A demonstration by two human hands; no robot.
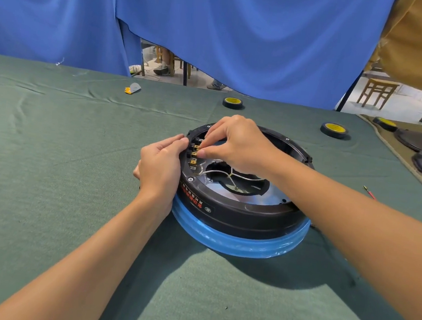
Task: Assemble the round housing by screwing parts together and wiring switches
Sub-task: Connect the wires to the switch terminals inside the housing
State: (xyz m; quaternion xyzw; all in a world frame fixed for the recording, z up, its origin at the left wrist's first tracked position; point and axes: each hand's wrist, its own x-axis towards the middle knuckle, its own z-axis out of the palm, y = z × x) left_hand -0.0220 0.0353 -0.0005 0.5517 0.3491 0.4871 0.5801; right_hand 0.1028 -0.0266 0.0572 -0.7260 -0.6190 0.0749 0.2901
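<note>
My left hand grips the round housing by its rim; my right hand pinches a brass switch terminal.

Right grip hides what it pinches at the switch terminals; left grip covers part of the label on the housing.

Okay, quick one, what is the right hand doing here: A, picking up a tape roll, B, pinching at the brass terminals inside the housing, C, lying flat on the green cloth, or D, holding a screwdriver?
B: the right hand pinches at the brass terminals on the inner wall of the round housing, whose rim the left hand grips.
</note>
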